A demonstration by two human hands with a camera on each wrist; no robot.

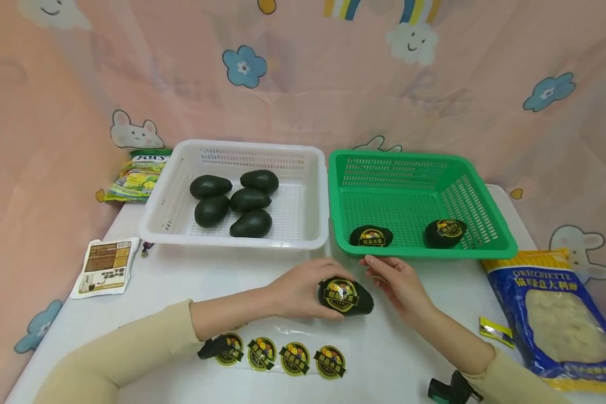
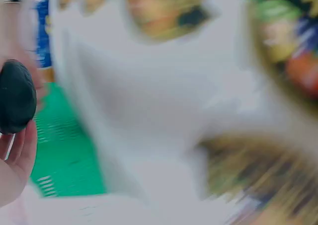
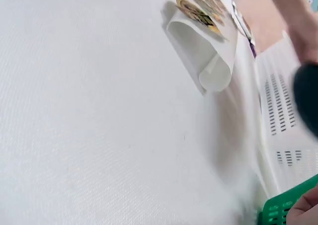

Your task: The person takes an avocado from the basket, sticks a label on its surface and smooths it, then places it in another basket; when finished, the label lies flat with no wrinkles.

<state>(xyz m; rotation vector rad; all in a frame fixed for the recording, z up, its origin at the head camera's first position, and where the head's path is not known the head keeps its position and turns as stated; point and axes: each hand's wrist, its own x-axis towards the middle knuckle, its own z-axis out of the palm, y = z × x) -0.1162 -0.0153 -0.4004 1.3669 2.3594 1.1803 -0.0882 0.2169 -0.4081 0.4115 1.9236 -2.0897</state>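
Observation:
My left hand (image 1: 308, 289) grips a dark avocado (image 1: 365, 302) above the table, fingers on top and thumb beneath. A round black-and-gold sticker (image 1: 340, 295) is on its near side. To the right of the avocado is my right hand (image 1: 399, 286), apart from it, fingers loosely bent and nothing visible in them. Its fingertips are by the front rim of the green basket (image 1: 424, 253), where two stickered avocados lie. Below my left forearm lies a clear sheet (image 1: 278, 328) with a row of similar stickers. The left wrist view shows the avocado's plain dark side (image 2: 17, 96).
A white basket (image 1: 237, 242) with several plain avocados stands left of the green one. Around them lie a green snack bag (image 1: 141, 177), a white-and-brown packet (image 1: 106, 266), a blue pasta bag (image 1: 560, 320) and a small yellow sachet (image 1: 496, 332).

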